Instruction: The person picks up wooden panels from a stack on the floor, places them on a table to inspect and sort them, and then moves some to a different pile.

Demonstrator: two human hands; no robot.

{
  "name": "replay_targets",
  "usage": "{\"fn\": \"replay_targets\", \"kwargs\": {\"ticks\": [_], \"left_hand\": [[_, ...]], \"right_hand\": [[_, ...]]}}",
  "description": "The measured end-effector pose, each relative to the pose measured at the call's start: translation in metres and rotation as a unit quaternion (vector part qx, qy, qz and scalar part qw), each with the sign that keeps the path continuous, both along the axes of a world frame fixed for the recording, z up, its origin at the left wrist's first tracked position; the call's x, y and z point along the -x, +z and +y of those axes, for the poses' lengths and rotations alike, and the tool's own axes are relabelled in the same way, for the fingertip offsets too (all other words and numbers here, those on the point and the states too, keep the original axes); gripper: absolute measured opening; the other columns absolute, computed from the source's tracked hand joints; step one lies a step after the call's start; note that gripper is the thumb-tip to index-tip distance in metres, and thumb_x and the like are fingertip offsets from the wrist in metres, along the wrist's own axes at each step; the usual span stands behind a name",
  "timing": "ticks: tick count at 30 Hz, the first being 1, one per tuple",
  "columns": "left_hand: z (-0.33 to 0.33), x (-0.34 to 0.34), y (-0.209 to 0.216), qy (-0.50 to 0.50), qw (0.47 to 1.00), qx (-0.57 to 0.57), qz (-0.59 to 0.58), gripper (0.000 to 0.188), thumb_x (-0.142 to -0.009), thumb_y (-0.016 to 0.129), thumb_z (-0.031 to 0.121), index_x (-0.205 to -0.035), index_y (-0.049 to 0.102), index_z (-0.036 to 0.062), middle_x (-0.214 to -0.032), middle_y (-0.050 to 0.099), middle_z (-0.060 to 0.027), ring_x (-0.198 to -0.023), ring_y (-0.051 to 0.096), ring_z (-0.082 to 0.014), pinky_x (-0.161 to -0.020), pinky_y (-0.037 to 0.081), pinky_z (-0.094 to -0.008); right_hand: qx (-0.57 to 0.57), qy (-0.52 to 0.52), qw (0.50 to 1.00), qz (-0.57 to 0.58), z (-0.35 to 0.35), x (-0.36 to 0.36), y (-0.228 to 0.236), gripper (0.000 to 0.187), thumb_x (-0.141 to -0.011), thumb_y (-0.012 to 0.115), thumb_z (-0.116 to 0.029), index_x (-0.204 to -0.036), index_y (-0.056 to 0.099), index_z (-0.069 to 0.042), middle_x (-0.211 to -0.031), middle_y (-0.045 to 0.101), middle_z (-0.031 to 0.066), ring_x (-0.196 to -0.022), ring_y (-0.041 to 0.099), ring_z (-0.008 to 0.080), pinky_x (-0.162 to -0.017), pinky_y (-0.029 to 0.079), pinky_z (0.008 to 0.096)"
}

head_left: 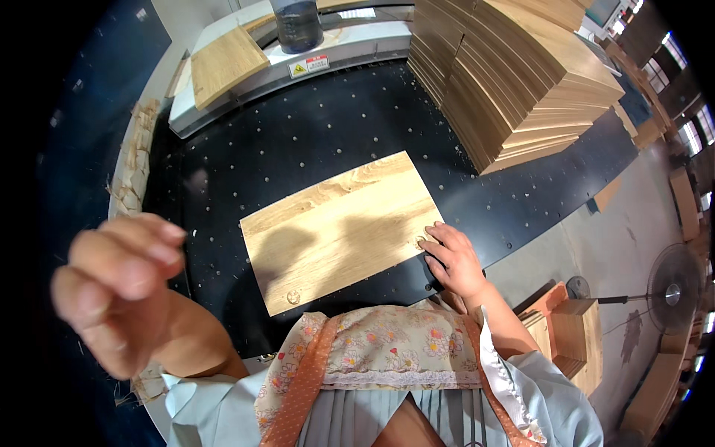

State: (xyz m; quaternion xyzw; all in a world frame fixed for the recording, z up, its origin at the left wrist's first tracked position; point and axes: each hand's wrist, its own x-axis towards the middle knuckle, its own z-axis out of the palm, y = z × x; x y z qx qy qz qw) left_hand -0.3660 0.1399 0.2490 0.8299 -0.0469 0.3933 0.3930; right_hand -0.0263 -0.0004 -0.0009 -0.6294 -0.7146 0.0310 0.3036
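A flat rectangular wood-grain board (342, 216) lies at a slant on the black table in front of me. Small round fittings or holes show near its front-left corner (294, 297) and its right edge. My right hand (456, 261) rests at that right edge, fingers spread, fingertips touching the board beside the round mark. My left hand (123, 290) is raised in the air left of the board, close to the camera and slightly blurred. Its fingers are loosely bent and apart, with nothing visible in them. Shadows fall across the board.
A tall stack of similar boards (514, 82) stands at the back right of the black, dotted table (320, 127). Behind lies a pale machine ledge (372, 46) with another board (227, 65) and a dark clear container (299, 26). A fan (672, 293) and wooden pieces (573, 335) stand right.
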Motion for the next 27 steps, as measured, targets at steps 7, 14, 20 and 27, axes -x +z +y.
{"fn": "replay_targets", "kwargs": {"ticks": [7,14,20,27], "left_hand": [[0.017,-0.042,-0.152,0.48,0.812,-0.132,0.305,0.056,-0.074,0.066,0.015,-0.127,0.048,0.0071,-0.138,0.038,-0.0148,-0.132,0.029,-0.0321,-0.107,0.023,-0.0477],[0.0,0.001,-0.226,0.553,0.669,0.051,0.495,0.069,-0.079,0.063,0.029,-0.137,0.032,0.0062,-0.14,0.028,-0.0258,-0.134,0.021,-0.0381,-0.107,0.017,-0.0532],[-0.008,0.013,-0.263,0.544,0.733,0.035,0.407,0.068,-0.079,0.061,0.032,-0.135,0.034,0.0033,-0.139,0.027,-0.0297,-0.134,0.02,-0.0413,-0.109,0.013,-0.0479],[0.018,0.032,-0.273,0.484,0.814,0.208,0.245,0.068,-0.075,0.067,0.026,-0.132,0.038,0.0034,-0.14,0.027,-0.0285,-0.135,0.019,-0.0374,-0.11,0.014,-0.0448]], "right_hand": [[-0.031,-0.02,0.994,0.106,-0.004,-0.006,-0.003,0.032,-0.07,0.067,-0.008,-0.102,0.064,-0.007,-0.116,0.056,0.0139,-0.116,0.047,0.0347,-0.097,0.038,0.0414],[0.039,-0.116,0.99,0.076,-0.008,-0.013,-0.002,0.044,-0.073,0.068,-0.014,-0.114,0.056,-0.004,-0.118,0.055,0.0179,-0.117,0.046,0.0376,-0.1,0.034,0.0463],[0.028,-0.084,0.984,0.154,0.002,-0.008,-0.003,0.043,-0.074,0.07,-0.016,-0.113,0.057,-0.003,-0.113,0.058,0.0183,-0.114,0.049,0.0366,-0.1,0.033,0.0498],[0.059,-0.102,0.94,0.319,0.006,-0.004,-0.001,0.04,-0.076,0.067,-0.008,-0.114,0.057,-0.003,-0.115,0.058,0.0197,-0.114,0.051,0.0319,-0.1,0.036,0.0388]]}}
